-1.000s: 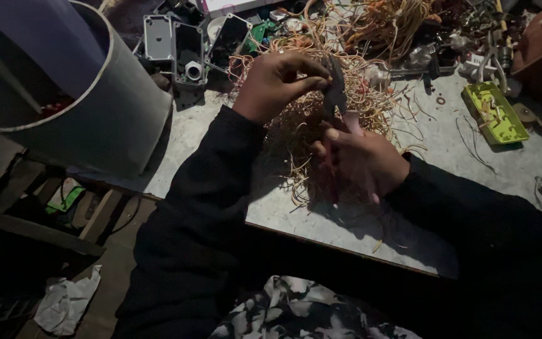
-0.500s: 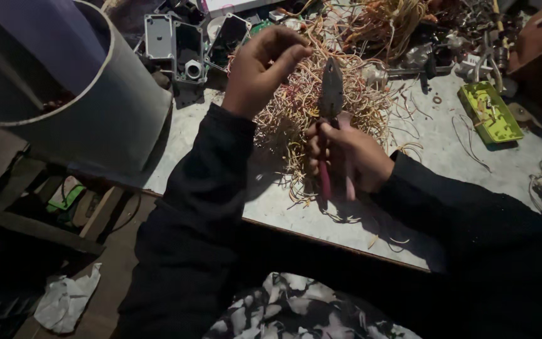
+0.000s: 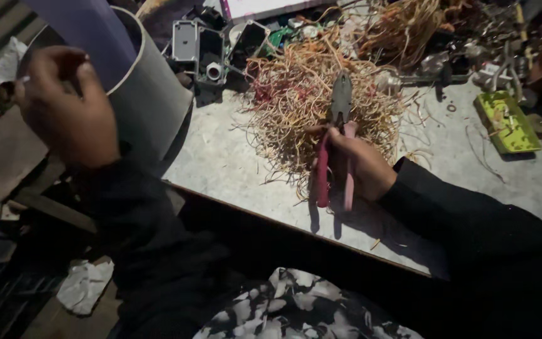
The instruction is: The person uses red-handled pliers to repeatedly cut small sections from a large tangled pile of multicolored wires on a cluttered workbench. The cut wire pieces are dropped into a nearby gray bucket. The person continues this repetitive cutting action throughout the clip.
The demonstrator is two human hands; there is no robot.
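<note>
Pliers [image 3: 337, 132] with pink handles now standing over the tangled heap of stripped wire [image 3: 312, 103] on the grey bench [image 3: 221, 157] — handles slightly parted, dark nose pointing away. Right hand [image 3: 356, 169] closing around those handles, gripping firmly. Left hand [image 3: 64, 107] — a moment ago picking in the heap — now swinging out left over the grey bucket [image 3: 148, 94], fingers curled, pinching something small and pale. Suggesting a sorted bit being carried off. Green circuit board [image 3: 508, 122] lying far right.
</note>
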